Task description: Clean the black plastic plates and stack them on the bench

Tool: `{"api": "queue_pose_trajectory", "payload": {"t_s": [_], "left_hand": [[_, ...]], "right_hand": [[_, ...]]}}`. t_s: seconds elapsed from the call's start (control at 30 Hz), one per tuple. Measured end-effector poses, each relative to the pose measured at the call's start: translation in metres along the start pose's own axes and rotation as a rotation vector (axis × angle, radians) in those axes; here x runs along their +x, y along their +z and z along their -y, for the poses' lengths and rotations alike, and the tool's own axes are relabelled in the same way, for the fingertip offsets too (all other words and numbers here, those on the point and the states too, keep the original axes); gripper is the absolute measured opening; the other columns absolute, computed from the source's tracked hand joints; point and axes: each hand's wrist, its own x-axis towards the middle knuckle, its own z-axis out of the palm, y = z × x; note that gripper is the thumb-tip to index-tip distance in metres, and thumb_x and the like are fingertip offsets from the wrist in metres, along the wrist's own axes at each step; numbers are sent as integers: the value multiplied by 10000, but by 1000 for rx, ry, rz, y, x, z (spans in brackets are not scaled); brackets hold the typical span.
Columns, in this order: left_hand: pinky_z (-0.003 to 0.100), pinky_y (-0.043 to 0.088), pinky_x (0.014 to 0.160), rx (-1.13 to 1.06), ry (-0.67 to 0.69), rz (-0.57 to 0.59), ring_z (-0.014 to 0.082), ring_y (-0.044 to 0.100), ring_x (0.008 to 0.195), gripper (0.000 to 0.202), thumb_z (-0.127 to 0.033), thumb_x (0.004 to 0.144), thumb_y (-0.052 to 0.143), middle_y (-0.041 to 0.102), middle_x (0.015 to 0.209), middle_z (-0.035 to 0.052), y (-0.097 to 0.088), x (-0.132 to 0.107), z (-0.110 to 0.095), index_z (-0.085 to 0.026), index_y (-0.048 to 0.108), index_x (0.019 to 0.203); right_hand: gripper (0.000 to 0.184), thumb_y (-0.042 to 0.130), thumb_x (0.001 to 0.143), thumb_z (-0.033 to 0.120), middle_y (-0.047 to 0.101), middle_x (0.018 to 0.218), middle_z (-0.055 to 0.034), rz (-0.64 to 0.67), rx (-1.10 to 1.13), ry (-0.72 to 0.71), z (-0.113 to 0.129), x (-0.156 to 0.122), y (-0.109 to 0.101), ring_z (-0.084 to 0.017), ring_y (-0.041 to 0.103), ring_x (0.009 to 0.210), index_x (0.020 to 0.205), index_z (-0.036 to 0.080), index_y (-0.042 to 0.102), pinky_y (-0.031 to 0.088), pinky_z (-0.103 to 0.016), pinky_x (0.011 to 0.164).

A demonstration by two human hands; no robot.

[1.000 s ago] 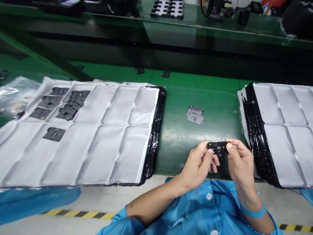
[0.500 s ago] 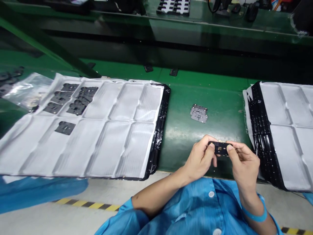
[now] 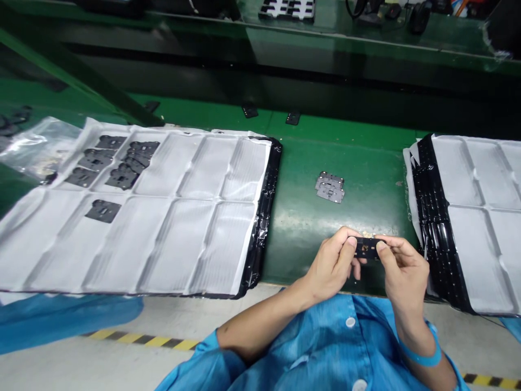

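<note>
A small flat black plate (image 3: 367, 248) with cut-outs and a copper-coloured patch is held level over the green bench. My left hand (image 3: 336, 260) pinches its left end, thumb on top and fingers beneath. At the other end, my right hand (image 3: 402, 271) grips it the same way. Tiny pale bits (image 3: 368, 234) show just beyond the plate; I cannot make out what they are. Farther back on the bench lie overlapping grey plates (image 3: 330, 187), apart from both hands.
To the left, a compartmented tray with a white liner (image 3: 163, 244) bears several black plates (image 3: 102, 210). Stacked lined trays (image 3: 468, 255) stand at the right. A clear plastic bag (image 3: 43, 152) lies at far left. A green bar (image 3: 93, 87) slants across the upper left.
The view has shifted slightly, so the left tray sits a little farther left. Both hands keep hold of the black plate in nearly the same position.
</note>
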Motion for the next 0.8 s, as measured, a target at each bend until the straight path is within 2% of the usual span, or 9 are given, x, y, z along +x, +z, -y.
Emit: {"api": "queue_pose_trajectory", "payload": {"t_s": [0.23,0.5,0.67,0.8], "left_hand": [[205,480,514,-18,-9,16,104,640,506,423,-591,1124,416,680,758,-7,1,-2,0,-199,565,1063],[214,473,507,-16,-34,35,112,646,526,468,-624,1116,402,688,794,17,0,-6,-3,-194,578,1060],[216,491,537,-43,-15,45,116,656,544,361,-527,1106,471,692,780,12,-1,-6,1,-184,584,1114],[204,487,547,-43,-22,10,103,633,521,300,-467,1108,465,668,723,-15,0,-5,3,-189,576,1079]], "right_hand": [[253,839,873,448,840,824,-71,14,37,20,-2,1,0,-236,792,737,853,199,795,647,-347,704],[222,826,892,405,821,815,-50,11,92,49,-13,0,-1,-206,763,720,852,197,762,596,-300,671],[254,849,889,436,838,881,-60,-10,111,47,-16,-2,-2,-209,775,758,875,199,760,602,-307,700],[261,858,883,442,853,917,-75,-11,72,33,-13,-4,-1,-221,798,792,896,194,777,627,-322,727]]}}
